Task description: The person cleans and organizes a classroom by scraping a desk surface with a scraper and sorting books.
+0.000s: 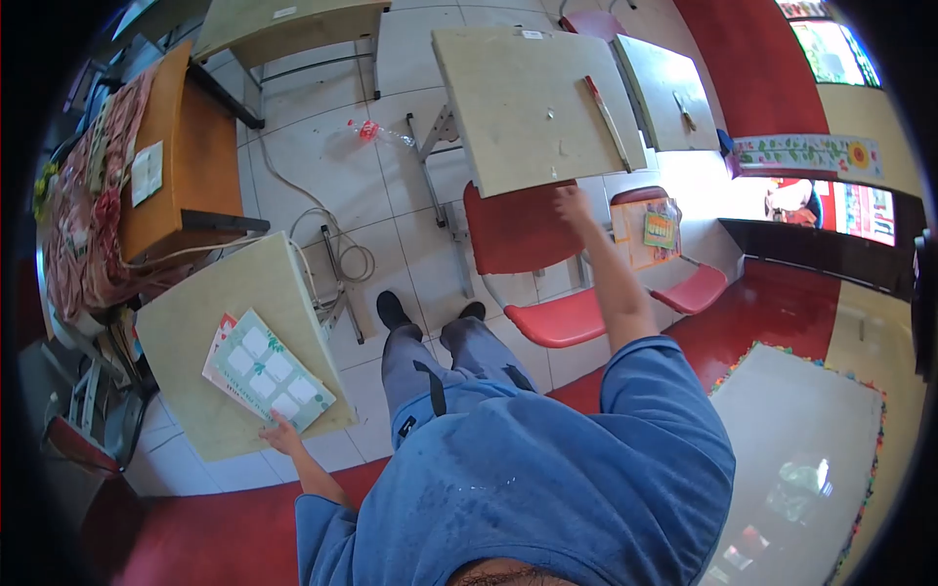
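Observation:
At the lower left, my left hand [281, 433] grips the bottom edge of a green-and-white printed sheet [271, 376], its fingers pressed at the edge. Beneath that sheet, a pinkish-white sheet [217, 368] sticks out to the left; both lie on a beige desk [176, 322]. My right hand [572, 203] is raised by the top of a red chair's backrest [518, 230], near the front edge of another beige desk [518, 98]. Its fingers are partly curled, and whether they hold anything is too small to tell. A red-and-white stick-like item [608, 122] lies on that desk.
A second red chair [689, 288] carries colourful papers [657, 232]. A plastic bottle [376, 131] and a looped cable [354, 262] lie on the tiled floor. An orange-brown desk [191, 171] stands at the left. To the right is a white board [801, 449] with a colourful border.

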A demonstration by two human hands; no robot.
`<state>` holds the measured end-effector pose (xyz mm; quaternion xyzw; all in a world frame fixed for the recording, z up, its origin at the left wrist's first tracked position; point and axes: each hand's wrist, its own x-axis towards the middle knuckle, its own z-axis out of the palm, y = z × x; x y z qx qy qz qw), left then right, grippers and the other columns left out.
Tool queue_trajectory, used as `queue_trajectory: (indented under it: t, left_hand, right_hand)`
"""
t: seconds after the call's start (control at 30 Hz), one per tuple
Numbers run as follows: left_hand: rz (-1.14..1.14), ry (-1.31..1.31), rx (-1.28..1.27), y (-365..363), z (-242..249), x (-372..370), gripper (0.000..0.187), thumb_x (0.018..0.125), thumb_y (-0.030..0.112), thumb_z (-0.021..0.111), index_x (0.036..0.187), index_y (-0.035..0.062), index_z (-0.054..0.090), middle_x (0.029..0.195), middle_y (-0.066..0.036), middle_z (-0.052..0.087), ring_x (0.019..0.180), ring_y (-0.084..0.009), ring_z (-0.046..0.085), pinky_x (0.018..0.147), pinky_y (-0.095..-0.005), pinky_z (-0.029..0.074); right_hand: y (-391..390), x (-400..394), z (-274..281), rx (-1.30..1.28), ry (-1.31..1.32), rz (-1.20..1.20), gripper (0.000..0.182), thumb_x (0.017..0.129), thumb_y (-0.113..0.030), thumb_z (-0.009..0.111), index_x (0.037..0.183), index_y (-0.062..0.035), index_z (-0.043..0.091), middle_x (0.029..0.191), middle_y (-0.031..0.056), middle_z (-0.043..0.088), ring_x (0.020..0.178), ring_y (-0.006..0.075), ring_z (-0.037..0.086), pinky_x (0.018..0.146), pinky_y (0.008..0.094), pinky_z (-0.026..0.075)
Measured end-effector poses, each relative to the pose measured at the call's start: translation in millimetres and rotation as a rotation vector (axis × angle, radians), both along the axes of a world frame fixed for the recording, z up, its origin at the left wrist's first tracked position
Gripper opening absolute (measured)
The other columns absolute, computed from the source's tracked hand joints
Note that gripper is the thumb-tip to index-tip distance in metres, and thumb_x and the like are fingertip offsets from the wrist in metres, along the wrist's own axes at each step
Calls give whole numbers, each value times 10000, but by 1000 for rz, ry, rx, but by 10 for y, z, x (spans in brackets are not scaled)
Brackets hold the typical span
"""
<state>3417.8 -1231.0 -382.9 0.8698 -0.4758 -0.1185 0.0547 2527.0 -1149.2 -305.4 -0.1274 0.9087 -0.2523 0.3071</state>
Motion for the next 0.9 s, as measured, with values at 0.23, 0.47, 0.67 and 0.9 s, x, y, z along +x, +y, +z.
queue_trajectory:
  t: [0.23,0.47,0.67,0.9]
  left_hand:
    - [-147,-337,-72,36,281,-482,734,921,554,502,1262,-91,415,1186,-291,498,1074,-479,532,868,-537,492]
    - [-603,-229,-166,943,1155,-1921,532,905,235,614,1320,-32,415,1302,-253,449,1216,-436,445,1012,-521,394]
    - [-555,-89,-88,1616,1298,-2540,543,890,220,623,1322,-35,415,1312,-266,441,1242,-436,420,1060,-508,347]
    - [-699,271,-120,1424,1246,-3207,357,863,180,646,1157,-8,570,1199,-220,566,1180,-389,495,1032,-460,376]
  right_hand:
    - [455,-1729,588,345,344,104,452,909,-419,607,1201,-75,638,1009,130,699,916,284,665,765,409,551]
    - [468,-2576,4,310,585,83,537,933,-408,561,1305,-22,523,1304,281,523,1230,436,502,1009,492,434]
    - [557,-2511,-176,278,587,145,429,923,-355,578,1184,-15,576,1207,237,572,1170,418,543,944,494,468]
    - [654,-1763,-420,-270,52,110,208,923,-158,574,971,17,676,796,128,695,691,280,661,654,415,516]
